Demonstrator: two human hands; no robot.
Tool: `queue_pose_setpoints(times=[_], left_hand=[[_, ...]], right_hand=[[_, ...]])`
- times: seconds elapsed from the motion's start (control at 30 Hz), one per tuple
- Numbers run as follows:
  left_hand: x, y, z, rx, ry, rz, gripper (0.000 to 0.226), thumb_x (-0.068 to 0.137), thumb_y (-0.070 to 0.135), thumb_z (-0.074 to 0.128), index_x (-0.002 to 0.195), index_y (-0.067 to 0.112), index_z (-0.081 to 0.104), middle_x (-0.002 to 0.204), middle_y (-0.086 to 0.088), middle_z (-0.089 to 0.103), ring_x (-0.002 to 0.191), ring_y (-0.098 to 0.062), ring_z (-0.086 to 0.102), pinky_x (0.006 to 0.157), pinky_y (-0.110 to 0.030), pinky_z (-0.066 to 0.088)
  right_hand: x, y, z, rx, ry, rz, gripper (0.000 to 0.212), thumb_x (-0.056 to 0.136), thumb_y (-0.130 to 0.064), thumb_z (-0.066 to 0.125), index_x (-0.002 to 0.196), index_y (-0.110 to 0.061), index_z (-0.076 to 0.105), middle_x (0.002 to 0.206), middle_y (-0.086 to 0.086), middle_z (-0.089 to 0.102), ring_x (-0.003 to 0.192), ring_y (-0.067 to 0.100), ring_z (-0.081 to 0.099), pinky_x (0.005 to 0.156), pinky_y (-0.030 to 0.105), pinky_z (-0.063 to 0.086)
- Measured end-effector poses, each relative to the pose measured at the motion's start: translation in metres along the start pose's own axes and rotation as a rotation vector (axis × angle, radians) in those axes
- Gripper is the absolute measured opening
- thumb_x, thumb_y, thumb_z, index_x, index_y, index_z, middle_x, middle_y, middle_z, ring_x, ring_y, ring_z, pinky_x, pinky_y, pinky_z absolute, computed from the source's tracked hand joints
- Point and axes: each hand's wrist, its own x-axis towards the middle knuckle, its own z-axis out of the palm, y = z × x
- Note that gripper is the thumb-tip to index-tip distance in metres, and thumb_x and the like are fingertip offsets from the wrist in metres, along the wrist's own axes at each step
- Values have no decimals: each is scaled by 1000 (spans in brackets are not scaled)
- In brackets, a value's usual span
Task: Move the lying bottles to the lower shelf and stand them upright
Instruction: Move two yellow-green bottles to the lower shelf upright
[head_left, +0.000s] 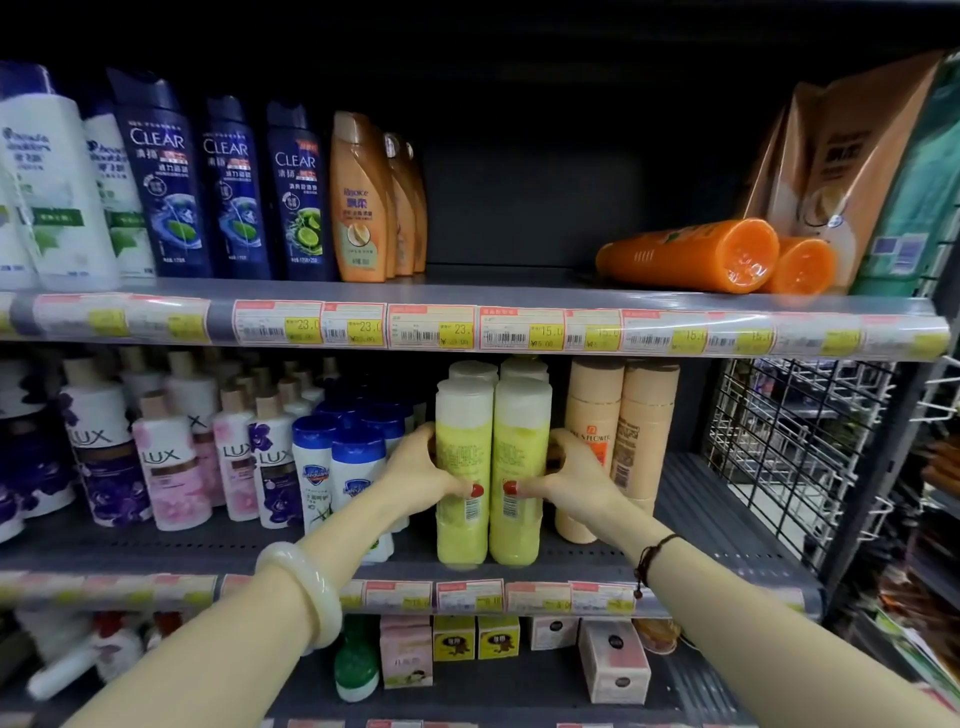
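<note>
Two yellow-green bottles with white caps stand upright side by side at the front of the lower shelf (727, 499). My left hand (421, 462) grips the left yellow bottle (464, 535) from its left side. My right hand (571, 478) grips the right yellow bottle (519, 530) from its right side. More white-capped bottles stand right behind them. On the upper shelf (493, 291), at the right, two orange bottles lie on their sides: the nearer orange bottle (685, 254) and a second orange bottle (802, 265) behind it, bottoms facing me.
Peach bottles (618, 436) stand just right of my right hand; blue-capped white bottles (343, 462) just left of my left hand. Lux bottles fill the lower shelf's left. A wire rack (779, 441) bounds the right end. Tan refill pouches (841, 156) lean behind the orange bottles.
</note>
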Motion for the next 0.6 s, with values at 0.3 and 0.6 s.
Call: queue_pose_setpoints(times=[0.3,0.6], left_hand=[[-5,0,2,-8,8,-3,77,67,1,80,134,13,44,133,-8,58,122,-25,55,96,-38,48],[-14,4,3,78,13,-17,66,75,13,77,133,11,46,136,-10,57,124,-26,55,99,-40,47]], right_hand=[[-5,2,1,-24,7,9,63,71,-7,80,125,-9,46,115,1,58,108,17,56,89,31,47],[-28,1,3,-191,-20,30,47,84,-20,69,125,-4,50,124,9,60,116,21,56,87,25,46]])
